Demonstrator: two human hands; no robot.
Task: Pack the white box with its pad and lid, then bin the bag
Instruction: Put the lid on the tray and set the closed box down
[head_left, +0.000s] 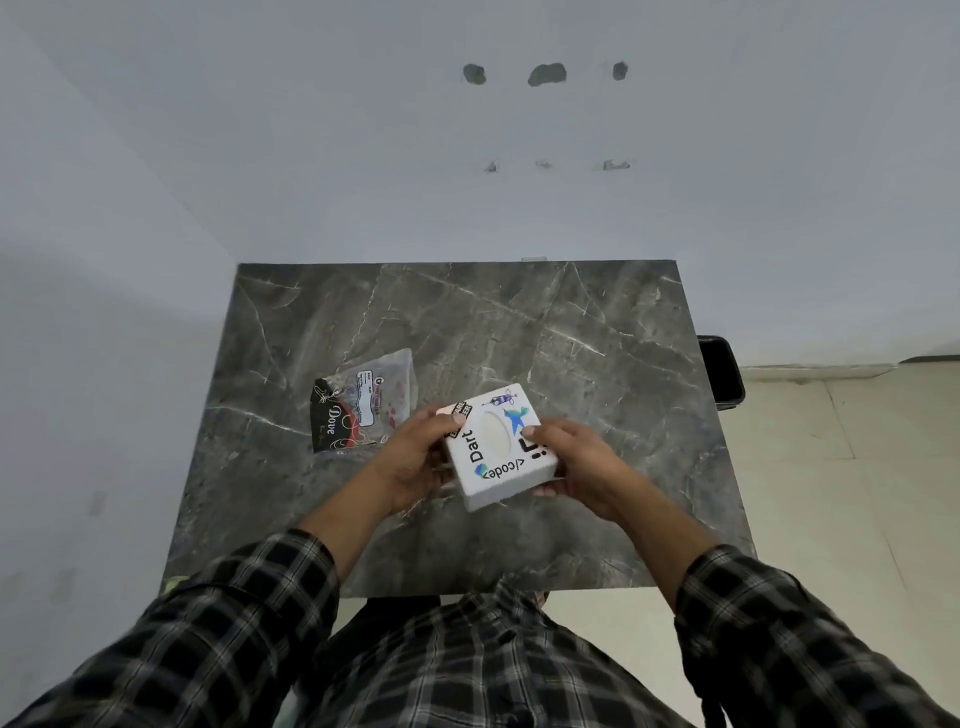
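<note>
Nearest the camera, two checked sleeves (244, 618) reach forward over the near edge of a dark marble table (571, 332). The left hand (410, 462) and the right hand (582, 467) both grip the white box (498, 447), one on each side, fingers curled round its edges, thumbs on top. The box is held just above the table's near middle, lid on, its stickered top tilted up toward the camera. It is nearly square; its slightly longer run goes from near-left to far-right, and the "Dart" lettering runs away from the person. An oval window sits at the middle of the lid. Beyond and to the left, a plastic bag (363, 400) with a black "Dove" label lies flat on the marble, its length pointing away toward the wall. A black bin (719, 374) stands past the table's right edge
</note>
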